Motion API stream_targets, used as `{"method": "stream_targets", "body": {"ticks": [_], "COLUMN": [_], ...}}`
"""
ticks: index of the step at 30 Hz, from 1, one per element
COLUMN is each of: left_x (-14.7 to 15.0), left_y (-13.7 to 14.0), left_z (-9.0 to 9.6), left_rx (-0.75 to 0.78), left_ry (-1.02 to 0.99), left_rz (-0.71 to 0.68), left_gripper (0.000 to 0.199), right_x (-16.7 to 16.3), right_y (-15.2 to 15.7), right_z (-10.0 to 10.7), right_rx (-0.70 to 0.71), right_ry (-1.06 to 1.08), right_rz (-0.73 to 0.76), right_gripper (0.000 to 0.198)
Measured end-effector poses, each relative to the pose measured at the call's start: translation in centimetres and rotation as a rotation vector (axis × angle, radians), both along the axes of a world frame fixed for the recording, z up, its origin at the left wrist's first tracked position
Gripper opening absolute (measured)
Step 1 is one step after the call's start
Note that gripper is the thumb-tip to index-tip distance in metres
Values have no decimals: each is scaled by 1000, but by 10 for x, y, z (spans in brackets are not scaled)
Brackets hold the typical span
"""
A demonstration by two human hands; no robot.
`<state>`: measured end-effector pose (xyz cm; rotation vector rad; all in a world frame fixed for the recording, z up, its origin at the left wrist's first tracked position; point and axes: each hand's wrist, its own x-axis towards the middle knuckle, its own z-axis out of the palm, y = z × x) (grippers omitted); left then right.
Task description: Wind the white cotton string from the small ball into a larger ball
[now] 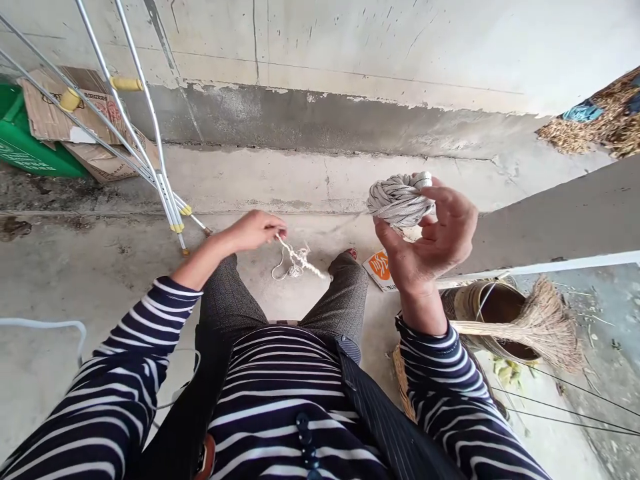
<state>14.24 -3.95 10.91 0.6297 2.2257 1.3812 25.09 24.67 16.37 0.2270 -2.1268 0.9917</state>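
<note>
My right hand [435,233] grips a wound bundle of grey-white cord [400,200], thumb underneath and fingers at its right side. A blurred strand runs from the bundle leftward toward my left hand [257,230]. That hand is closed, with its fingertips pinched on a thin white cord. Below the fingertips is a loose tangle of white cord [297,259], with a thicker twisted part trailing right. Whether the tangle hangs or lies on the floor, I cannot tell.
Metal crutches [133,127] lean at the left, before a cardboard box [75,110] and a green bin [37,143]. An orange-and-white packet [379,268] lies near my right foot. On the right are a straw broom [545,327] and a round container [467,307].
</note>
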Motion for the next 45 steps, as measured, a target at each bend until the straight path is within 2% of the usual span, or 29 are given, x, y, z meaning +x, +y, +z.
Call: {"method": "stream_targets", "body": {"ticks": [2,4,7,9,12,15,17,19,21,24,27,30,34,36,37,39,41,45], "left_x": [-16,-36,-65,-76,-73,-48,-28,-14,-9,-18,-43,-74,-104,-102,-96,-76,-51,-10], "left_y": [-21,-25,0,33,83,109,104,82,50,0,-27,-18,35,64,75,89,89,57], "left_z": [-3,-7,-10,-9,-4,-3,-7,-14,-18,-15,-7,-3,-1,-3,-6,-16,-32,-68], "left_rx": [-55,-68,7,60,208,238,175,92,2,-76,-7,130,267,276,250,166,112,39], "left_ry": [53,93,156,198,262,230,116,-23,-141,-231,-102,104,222,241,225,139,55,-194], "left_rz": [129,265,419,430,330,106,-97,-262,-282,-117,204,483,555,477,392,132,-26,-77], "left_gripper": [24,24,27,29,34,37,34,27,21,14,11,16,19,20,22,27,26,18], "right_x": [-4,-7,-10,-11,-12,-14,-15,-16,-16,-17,-17,-16,-13,-12,-11,-11,-13,-21], "right_y": [-5,-12,-16,-15,-10,-5,-3,-2,-2,-2,-5,-9,-13,-14,-13,-11,-8,-4], "right_z": [-2,-3,-3,-2,2,6,7,7,7,7,8,10,15,18,19,21,22,17], "right_rx": [-18,-19,-7,14,7,-50,-80,-98,-105,-121,-135,-128,-133,-134,-134,-142,-161,-189], "right_ry": [42,64,82,97,151,254,285,279,266,226,159,122,131,148,160,184,201,226], "right_rz": [-55,-51,-25,-51,-67,-29,-18,-23,-31,-31,-29,-26,-64,-72,-65,-32,-1,46], "right_gripper": [62,57,52,50,52,56,58,57,56,55,54,54,56,56,56,56,56,55]}}
